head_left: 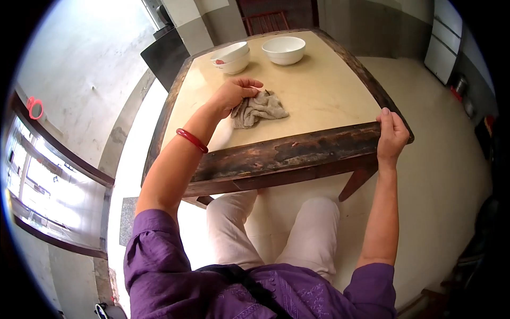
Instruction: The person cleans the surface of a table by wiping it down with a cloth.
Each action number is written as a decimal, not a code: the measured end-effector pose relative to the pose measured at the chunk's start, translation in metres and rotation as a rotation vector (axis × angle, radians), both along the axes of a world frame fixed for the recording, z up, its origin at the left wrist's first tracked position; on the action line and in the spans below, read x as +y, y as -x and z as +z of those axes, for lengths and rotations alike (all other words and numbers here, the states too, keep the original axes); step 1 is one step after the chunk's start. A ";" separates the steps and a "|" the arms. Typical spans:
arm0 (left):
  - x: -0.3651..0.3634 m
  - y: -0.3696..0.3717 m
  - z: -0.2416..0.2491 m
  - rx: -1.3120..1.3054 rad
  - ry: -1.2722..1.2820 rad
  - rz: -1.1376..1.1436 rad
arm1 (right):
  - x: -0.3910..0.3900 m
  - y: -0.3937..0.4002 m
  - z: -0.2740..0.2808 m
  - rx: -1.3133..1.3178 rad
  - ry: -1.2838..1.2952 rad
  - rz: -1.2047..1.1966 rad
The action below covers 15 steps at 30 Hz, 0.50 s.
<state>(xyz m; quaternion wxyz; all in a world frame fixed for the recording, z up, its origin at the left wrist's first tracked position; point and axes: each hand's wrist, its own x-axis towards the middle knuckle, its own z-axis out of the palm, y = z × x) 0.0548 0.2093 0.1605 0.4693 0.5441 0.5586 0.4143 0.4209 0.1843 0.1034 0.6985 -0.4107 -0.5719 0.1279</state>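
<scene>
Left hand (237,95) is over the near-left part of the bench (324,95), fingers bent and reaching over the upper left side of a crumpled grey-brown cloth (261,109). Fingers touch the cloth, but I can't tell if my left grip is pinched on it or only loosely on top. Cloth lies bunched on the cream top, folds piled up, back from the near edge. Red bangle (192,141) on my left forearm.

Right hand (392,134) is at the near right corner, right grip closed on the dark wooden edge, fingertips bunched at the rim. No cloth in that one.

Far side of the bench: two white bowls (231,58) stacked at the left, upper one tilted in the lower, small red patch showing on the side. Third white bowl (283,50) upright to the right of the stack, near it but apart. All three sit farther out than the cloth.

Bench has a pale top with a worn, dark wood frame, scuffed along the near edge. Purple sleeves (156,239) on both arms, light trousers (311,228) below the near edge. Red chair (266,22) past the far end, white cabinet-like unit (443,42) at the upper right by the wall. Bright window (50,186) at the left, round red-framed item (35,108) above it. Dark items at the right border too murky to name.
</scene>
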 end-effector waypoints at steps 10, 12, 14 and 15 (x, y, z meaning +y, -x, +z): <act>0.016 -0.016 0.004 0.202 0.011 -0.002 | -0.002 0.002 0.002 -0.025 -0.001 -0.004; 0.024 -0.015 -0.002 0.301 -0.053 -0.031 | -0.002 0.001 0.001 -0.026 0.015 -0.001; 0.033 -0.013 -0.010 0.341 -0.110 -0.051 | -0.001 0.001 0.001 -0.024 0.002 0.007; 0.033 -0.014 -0.010 0.373 -0.146 -0.026 | -0.001 0.000 0.001 -0.022 -0.005 0.011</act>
